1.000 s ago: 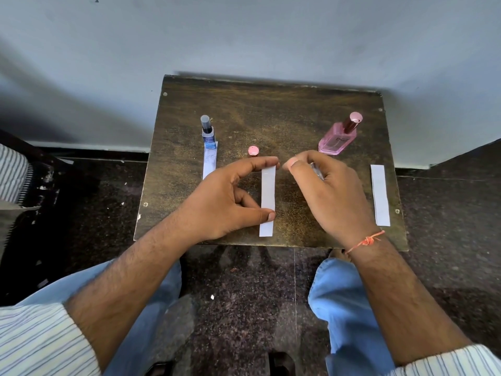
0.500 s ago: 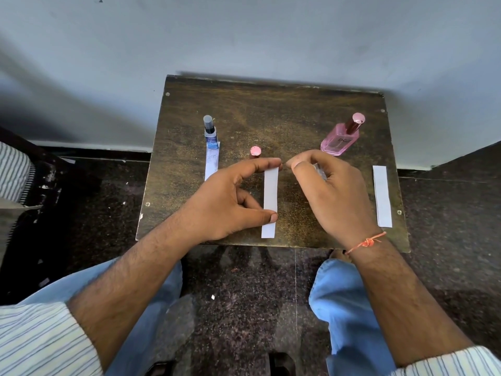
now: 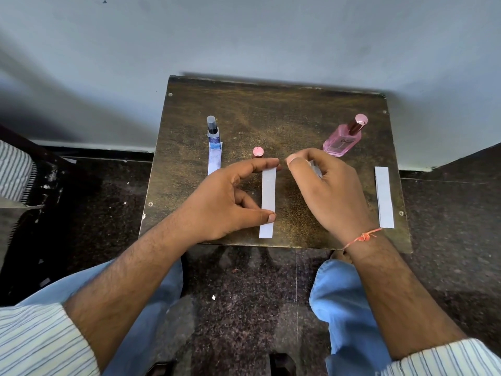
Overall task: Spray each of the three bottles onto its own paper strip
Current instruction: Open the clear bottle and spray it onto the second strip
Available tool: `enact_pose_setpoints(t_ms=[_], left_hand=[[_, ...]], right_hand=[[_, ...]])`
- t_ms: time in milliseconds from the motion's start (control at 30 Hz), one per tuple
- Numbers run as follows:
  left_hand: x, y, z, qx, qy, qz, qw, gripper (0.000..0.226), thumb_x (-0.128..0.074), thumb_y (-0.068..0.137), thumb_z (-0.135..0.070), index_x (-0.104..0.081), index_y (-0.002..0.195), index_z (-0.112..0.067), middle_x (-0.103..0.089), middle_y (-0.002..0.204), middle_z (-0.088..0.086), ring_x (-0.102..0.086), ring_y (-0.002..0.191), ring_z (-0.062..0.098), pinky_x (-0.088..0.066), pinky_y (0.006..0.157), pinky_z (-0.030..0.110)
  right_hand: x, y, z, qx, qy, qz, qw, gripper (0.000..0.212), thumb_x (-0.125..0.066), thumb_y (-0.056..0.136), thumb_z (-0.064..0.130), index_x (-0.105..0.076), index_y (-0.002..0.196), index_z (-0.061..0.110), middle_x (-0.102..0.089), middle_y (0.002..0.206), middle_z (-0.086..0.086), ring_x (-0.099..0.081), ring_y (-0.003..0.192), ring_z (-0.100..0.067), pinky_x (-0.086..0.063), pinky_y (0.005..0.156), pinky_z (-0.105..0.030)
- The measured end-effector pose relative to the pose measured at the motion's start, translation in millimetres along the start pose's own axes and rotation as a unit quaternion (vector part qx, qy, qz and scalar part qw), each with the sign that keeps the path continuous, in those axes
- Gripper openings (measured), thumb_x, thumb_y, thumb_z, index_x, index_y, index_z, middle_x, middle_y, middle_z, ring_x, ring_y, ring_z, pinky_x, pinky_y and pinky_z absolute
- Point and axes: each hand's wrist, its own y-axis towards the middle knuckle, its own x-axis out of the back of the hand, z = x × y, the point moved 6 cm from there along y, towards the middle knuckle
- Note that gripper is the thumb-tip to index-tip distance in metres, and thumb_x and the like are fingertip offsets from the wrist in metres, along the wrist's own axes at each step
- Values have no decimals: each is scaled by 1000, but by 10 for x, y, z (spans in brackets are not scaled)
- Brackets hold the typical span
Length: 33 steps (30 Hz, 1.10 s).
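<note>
the middle paper strip [image 3: 268, 198] is pinned flat by the left hand [image 3: 230, 196]; a small clear bottle [image 3: 315, 168] is gripped by the right hand [image 3: 329, 194].

Blue bottle [image 3: 213, 134], pink bottle [image 3: 342, 139], small clear bottle [image 3: 315, 169] upright behind three white strips [image 3: 268, 196]

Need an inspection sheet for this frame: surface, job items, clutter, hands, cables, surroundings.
Surface: dark worn tabletop, screws at corners.
Job's things: blue bottle upright at the far end of the left strip; pink bottle upright, capped; middle strip; right strip lying alone; pink cap beyond the middle strip.
Clutter: nothing seen.
Hands: left hand holds the middle strip flat; right hand grips a small clear object, mostly hidden.
Cables: nothing seen.
Surroundings: pale wall, speckled floor.
</note>
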Motion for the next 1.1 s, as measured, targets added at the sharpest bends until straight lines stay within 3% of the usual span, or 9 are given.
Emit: enact_pose_setpoints(t_ms=[133, 267, 367, 433, 533, 700, 833, 967, 1100], left_hand=[[67, -23, 9, -2, 4, -8, 1000, 86, -96, 84, -15, -55, 150, -51, -84, 78, 3, -80, 66, 18, -52, 55, 21], [178, -36, 22, 0, -2, -25, 1000, 87, -95, 84, -10, -56, 149, -52, -85, 82, -1, -83, 73, 29, -57, 63, 26], [248, -50, 30, 2, 3, -37, 999, 89, -96, 83, -12, -56, 150, -55, -86, 87, 4, -83, 72, 31, -58, 65, 29], [276, -62, 35, -2, 6, -38, 999, 89, -95, 83, -13, -55, 149, -56, -85, 81, 2, -81, 68, 22, -56, 62, 23], [319, -72, 34, -2, 6, -46, 999, 88, -96, 83, -11, -57, 148, -56, -86, 92, -6, -82, 70, 24, -58, 69, 31], [367, -105, 48, 1, 1, -47, 999, 86, -95, 83, -9, -58, 150, -49, -82, 91, -25, -80, 66, 12, -53, 60, 15], [394, -104, 41, -2, 5, -50, 999, 88, -95, 83, -7, -58, 150, -50, -82, 93, -27, -83, 70, 18, -54, 59, 15], [394, -86, 52, -5, 22, -63, 998, 85, -94, 85, -9, -57, 150, -50, -83, 82, -17, -80, 67, 12, -54, 63, 15], [324, -41, 12, -23, 54, -71, 996, 77, -90, 90, -10, -58, 153, -40, -78, 75, -19, -66, 55, -3, -50, 59, 12]], right_hand=[[-44, 42, 18, 4, -27, 2, 1000, 36, -69, 91, 70, -75, 94, 34, -76, 83, 21, -69, 81, 4, -45, 61, -12], [-105, 120, -30, -6, -43, 8, 999, 19, -81, 91, 49, -78, 106, 38, -75, 91, 26, -67, 88, 12, -42, 67, -5], [-170, 170, 0, 8, -59, 13, 998, 27, -82, 94, 43, -78, 120, 41, -72, 102, 31, -66, 93, 11, -41, 77, 1], [-240, 198, 42, 16, -65, 18, 998, 38, -83, 93, 45, -76, 130, 41, -77, 116, 23, -69, 105, 4, -47, 88, -10], [-328, 232, 84, 19, -73, 24, 997, 47, -84, 91, 50, -73, 136, 44, -78, 127, 19, -71, 116, -2, -52, 95, -22], [-414, 263, 154, 24, -84, 10, 996, 41, -83, 89, 58, -76, 128, 46, -80, 119, 19, -72, 110, -4, -59, 94, -30], [-429, 279, 140, 21, -89, -3, 996, 29, -81, 92, 56, -79, 118, 44, -81, 112, 18, -74, 106, -7, -61, 89, -34], [-369, 267, 111, 24, -63, -19, 998, 23, -81, 93, 52, -80, 113, 41, -81, 108, 20, -74, 104, -1, -59, 89, -30], [-265, 204, 80, 42, -36, -40, 998, 20, -83, 94, 47, -81, 112, 39, -80, 104, 24, -73, 98, 3, -54, 85, -16]])
